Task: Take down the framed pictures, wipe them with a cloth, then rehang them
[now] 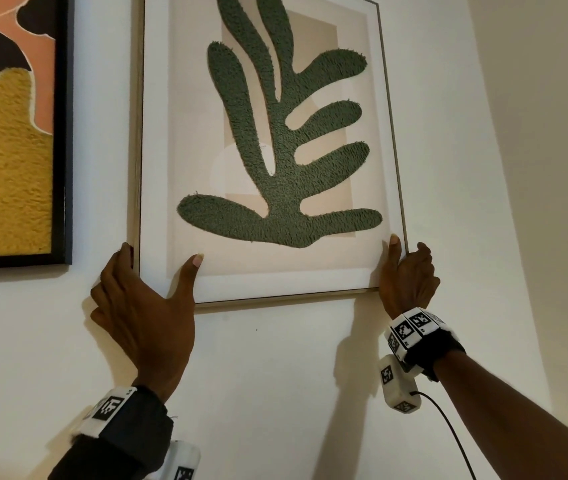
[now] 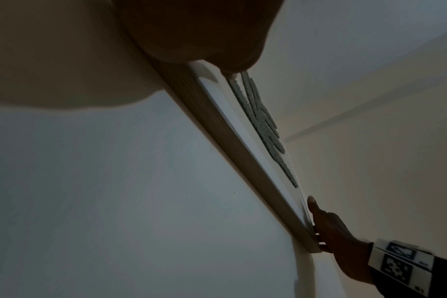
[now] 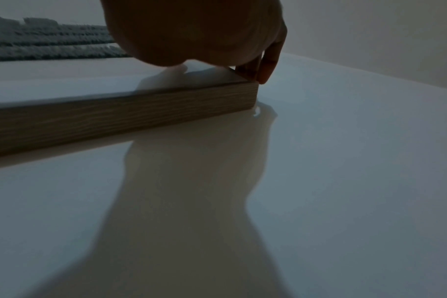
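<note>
Both hands clamp the leaf picture (image 1: 268, 147), upright against the wall (image 1: 275, 375): left hand (image 1: 144, 317) and right hand (image 1: 409, 278) pinching its bottom corners.

Both wrists wear black bands (image 1: 438, 351) carrying white blocks printed with black square codes; a black cable (image 1: 448, 427) trails from the right one.

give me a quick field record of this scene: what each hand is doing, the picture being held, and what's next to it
left hand: grips the lower left corner of the green leaf picture, thumb on the front, fingers round the side edge
right hand: grips the lower right corner, thumb on the front
frame: thin light wood, white mat, against the white wall, slightly tilted
neighbour: black-framed picture in yellow and orange, to its left on the wall
cloth: not in view
hanging or lifted off: cannot tell
</note>
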